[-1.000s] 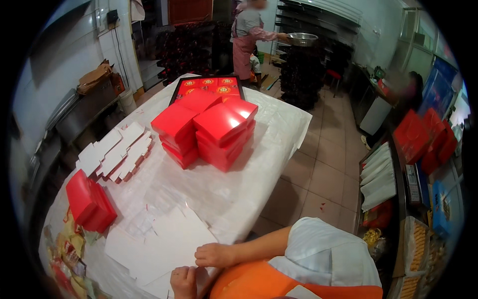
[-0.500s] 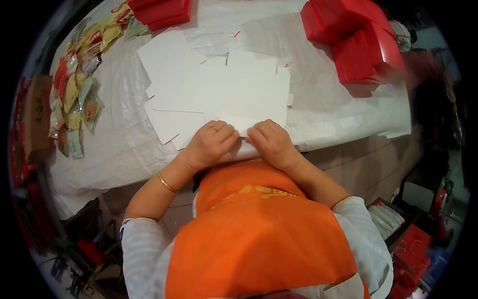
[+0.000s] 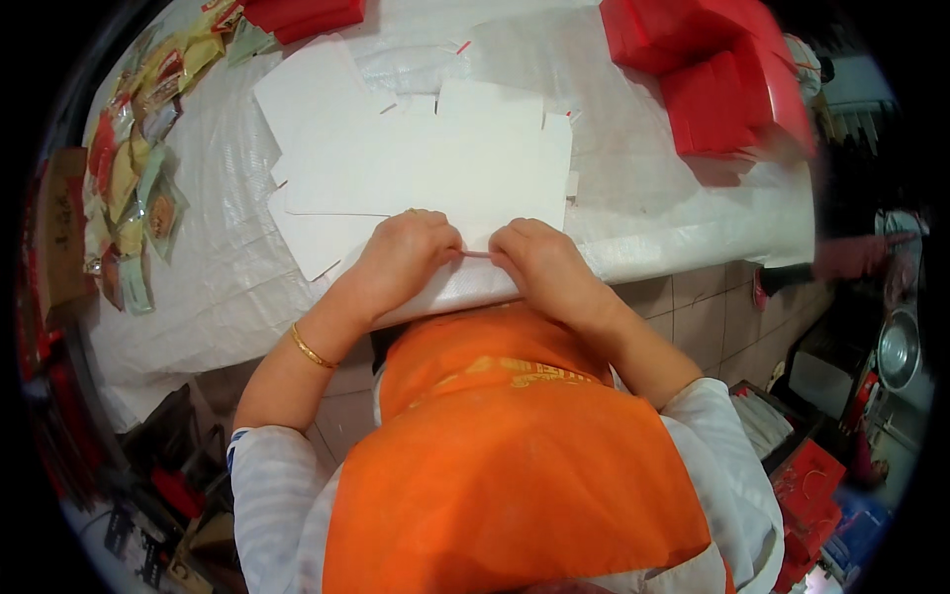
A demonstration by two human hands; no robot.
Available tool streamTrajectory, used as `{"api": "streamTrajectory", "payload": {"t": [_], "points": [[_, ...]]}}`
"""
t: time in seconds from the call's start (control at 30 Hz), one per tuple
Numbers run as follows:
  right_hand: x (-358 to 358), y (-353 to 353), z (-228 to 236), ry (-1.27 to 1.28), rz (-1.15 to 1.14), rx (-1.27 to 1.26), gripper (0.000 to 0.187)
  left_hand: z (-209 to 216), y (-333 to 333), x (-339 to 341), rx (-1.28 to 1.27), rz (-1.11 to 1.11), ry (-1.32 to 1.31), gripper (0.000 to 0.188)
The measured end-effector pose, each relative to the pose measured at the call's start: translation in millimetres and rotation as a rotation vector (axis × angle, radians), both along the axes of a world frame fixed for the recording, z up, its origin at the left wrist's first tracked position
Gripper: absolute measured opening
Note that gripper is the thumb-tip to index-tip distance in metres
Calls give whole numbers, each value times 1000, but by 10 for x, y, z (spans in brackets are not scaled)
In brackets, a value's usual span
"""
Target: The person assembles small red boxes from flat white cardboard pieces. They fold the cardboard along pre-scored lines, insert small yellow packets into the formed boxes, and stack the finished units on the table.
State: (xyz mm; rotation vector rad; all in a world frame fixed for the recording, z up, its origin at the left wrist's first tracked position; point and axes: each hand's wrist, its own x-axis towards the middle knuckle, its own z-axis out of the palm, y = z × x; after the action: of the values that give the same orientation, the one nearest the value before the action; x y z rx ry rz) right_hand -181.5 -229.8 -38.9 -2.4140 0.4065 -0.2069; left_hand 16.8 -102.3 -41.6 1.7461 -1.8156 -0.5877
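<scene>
At the centre of the frame we see a smooth white cardboard blank (image 3: 500, 158), flat, with slotted, stepped edges; our left hand (image 3: 406, 255) and right hand (image 3: 539, 259) pinch its near edge, fingers curled, a thin reddish edge showing between them. Similar matt white card sheets (image 3: 322, 129) overlap at its left. We work at a table (image 3: 678, 226) covered in wrinkled, woven-looking white plastic (image 3: 223, 247). Glossy red angular boxes (image 3: 711, 94) fill the upper right; crinkly see-through packets (image 3: 121, 176) crowd the upper left.
</scene>
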Motion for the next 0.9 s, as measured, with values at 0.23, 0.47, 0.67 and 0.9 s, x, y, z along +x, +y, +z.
{"api": "streamTrajectory", "payload": {"t": [0.23,0.47,0.67,0.9], "points": [[274,-212,245,287,24,145,13,53,-71,38,95,96,37,21],[309,-296,191,359,60,186,16,125,-134,37,223,167,59,30],[300,-135,125,178,171,-62,17,108,-66,111,129,161,195,39],[193,35,-57,-68,148,-192,13,158,422,294,20,246,251,45]]}}
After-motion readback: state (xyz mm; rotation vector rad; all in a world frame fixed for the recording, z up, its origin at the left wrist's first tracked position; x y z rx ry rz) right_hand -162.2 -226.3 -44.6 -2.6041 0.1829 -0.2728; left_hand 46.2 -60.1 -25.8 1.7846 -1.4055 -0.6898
